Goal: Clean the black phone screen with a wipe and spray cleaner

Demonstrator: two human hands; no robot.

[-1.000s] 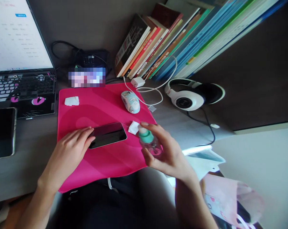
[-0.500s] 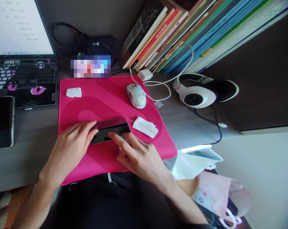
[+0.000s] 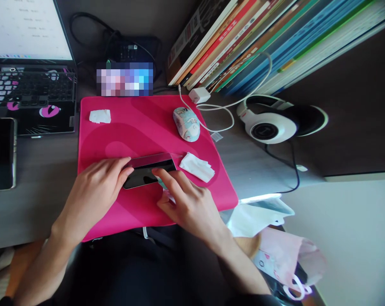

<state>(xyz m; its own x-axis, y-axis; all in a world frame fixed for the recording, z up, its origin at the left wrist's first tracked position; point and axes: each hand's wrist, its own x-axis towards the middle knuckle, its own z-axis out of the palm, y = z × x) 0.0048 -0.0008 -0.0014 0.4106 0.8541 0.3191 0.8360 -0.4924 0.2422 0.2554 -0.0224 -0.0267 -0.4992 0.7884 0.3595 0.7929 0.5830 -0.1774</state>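
A dark-screened phone (image 3: 141, 179) lies on the pink desk mat (image 3: 115, 225). A clear film (image 3: 150, 159) sticks out past the phone's far edge. My left hand (image 3: 95, 191) pinches the film at the phone's left end between thumb and index finger. My right hand (image 3: 189, 199) is over the phone's right end, its index fingertip touching the screen and its thumb apart below. Partly hidden under that hand is a small teal and pink item (image 3: 168, 194) that I cannot identify. A folded white wipe (image 3: 198, 167) lies right of the phone.
Another crumpled white wipe (image 3: 100, 116) and a patterned mouse (image 3: 186, 124) rest on the mat. A laptop (image 3: 29, 93) and a second phone (image 3: 1, 153) are at left. Headphones (image 3: 269, 121), a white charger with cable (image 3: 199, 95) and books (image 3: 230, 46) stand right and behind.
The whole view has shifted slightly. My right index finger has moved a little along the screen, and more of the teal and pink item shows. The left hand keeps its pinch.
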